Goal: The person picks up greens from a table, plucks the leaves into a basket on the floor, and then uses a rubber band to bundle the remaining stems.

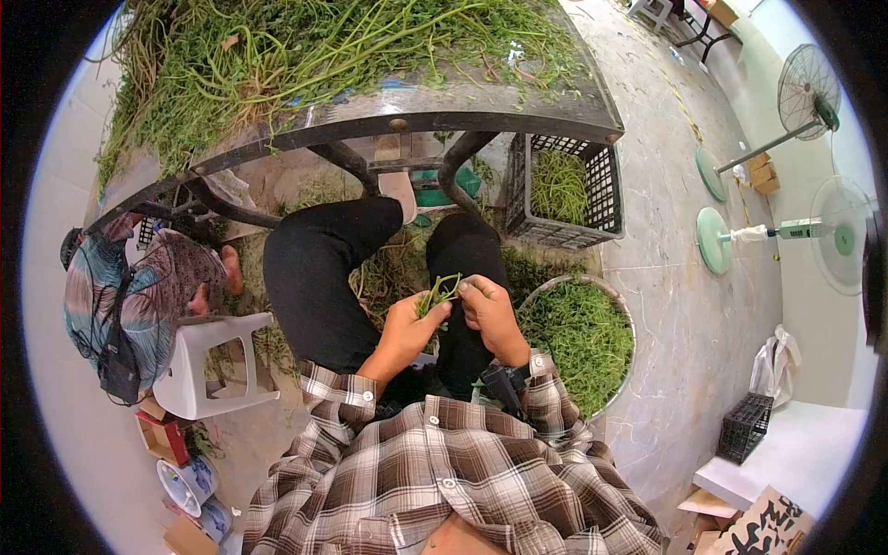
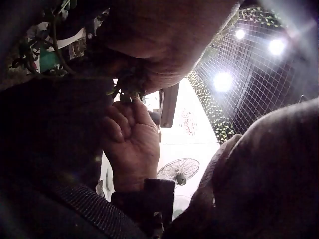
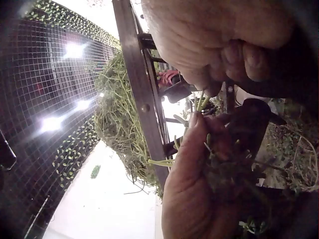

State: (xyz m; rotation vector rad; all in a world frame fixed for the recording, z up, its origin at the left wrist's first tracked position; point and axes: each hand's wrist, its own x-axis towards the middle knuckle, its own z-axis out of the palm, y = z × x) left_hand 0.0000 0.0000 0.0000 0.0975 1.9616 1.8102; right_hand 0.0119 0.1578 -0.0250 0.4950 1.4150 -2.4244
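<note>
Over the lap, my left hand [image 1: 407,331] grips a small bunch of leafy green stems [image 1: 439,294], its thumb lying along them. Close beside it, my right hand [image 1: 495,322] pinches the end of a stem between thumb and fingertips. In the right wrist view, short pale-green stem ends [image 3: 203,102] show between the two hands' fingertips. Dark leaves [image 2: 129,93] hang at the meeting fingers in the left wrist view. The rest of the bunch is partly hidden by the left hand and shadow.
A table [image 1: 398,102] piled with greens [image 1: 277,55] stands ahead. At the right are a black crate [image 1: 564,229] of stems and a round basket [image 1: 632,342] of leafy tips. Another person [image 1: 139,296] is at the left by a white stool [image 1: 199,370]. Standing fans [image 1: 712,236] are farther right.
</note>
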